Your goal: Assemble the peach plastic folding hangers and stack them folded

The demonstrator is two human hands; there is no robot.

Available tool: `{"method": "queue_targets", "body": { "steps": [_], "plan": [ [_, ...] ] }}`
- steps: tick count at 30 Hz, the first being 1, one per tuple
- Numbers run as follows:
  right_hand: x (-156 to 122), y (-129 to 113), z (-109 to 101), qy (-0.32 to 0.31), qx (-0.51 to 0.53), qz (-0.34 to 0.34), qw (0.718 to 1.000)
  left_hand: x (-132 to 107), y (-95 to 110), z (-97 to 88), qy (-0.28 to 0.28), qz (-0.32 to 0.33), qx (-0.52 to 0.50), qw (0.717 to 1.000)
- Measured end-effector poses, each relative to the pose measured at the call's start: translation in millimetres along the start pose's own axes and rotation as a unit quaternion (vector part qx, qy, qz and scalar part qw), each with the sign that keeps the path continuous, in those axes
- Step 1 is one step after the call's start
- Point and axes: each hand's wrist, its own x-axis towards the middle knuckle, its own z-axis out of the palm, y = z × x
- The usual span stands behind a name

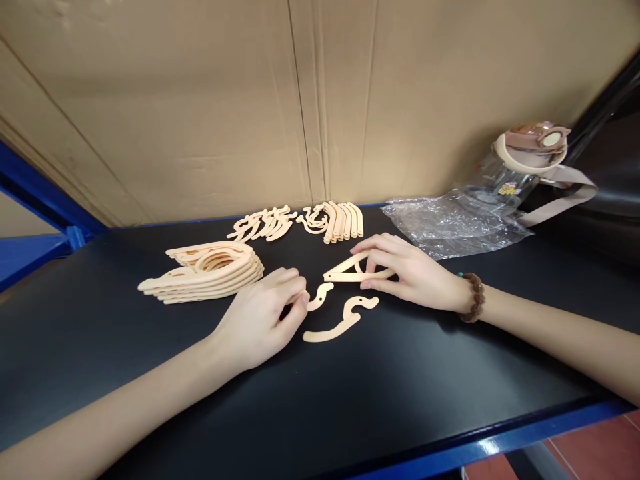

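Note:
My left hand (267, 320) is closed in a pinch around one end of a small curved beige hanger piece (321, 296); the fingers hide part of it. To its right, my right hand (405, 272) grips a beige hanger arm (343, 276) with an open, roughly triangular frame and a small hole at its pointed end. Between and below the hands, a loose beige hanger piece (333, 329) with a hooked end lies flat on the black tabletop (280, 413). Beside my left hand, several wider hanger parts (210, 283) form a stack.
At the back lie a group of hooked beige pieces (273, 223), some thin curved pieces (314, 219) and a row of bent arms (345, 223). A clear plastic bag (450, 223) and a strapped bottle (520, 163) sit back right, before a cardboard wall (210, 100).

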Motion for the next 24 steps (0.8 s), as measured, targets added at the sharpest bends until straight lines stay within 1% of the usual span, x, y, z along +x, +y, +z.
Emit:
{"method": "queue_targets", "body": {
  "steps": [8, 11, 15, 19, 24],
  "plan": [
    [1.2, -2.3, -1.4, 0.013, 0.010, -0.002, 1.000, -0.4, 5.7, -0.9, -0.022, -0.049, 0.045, 0.998],
    [1.9, -3.2, -1.3, 0.025, 0.000, -0.003, 1.000, -0.8, 5.0, 0.0, -0.021, -0.050, 0.047, 0.997],
    [2.0, -4.9, -1.5, 0.015, -0.019, -0.010, 1.000, -0.5, 3.7, 0.2, -0.024, -0.051, 0.047, 0.997],
    [2.2, -6.5, -1.9, 0.012, 0.002, -0.013, 1.000, 0.3, 5.1, -1.3, -0.023, -0.050, 0.056, 0.997],
    [2.6, -7.7, -2.6, 0.017, 0.011, -0.020, 1.000, 0.3, 6.9, -1.8, -0.026, -0.071, 0.084, 0.994]
  ]
}}
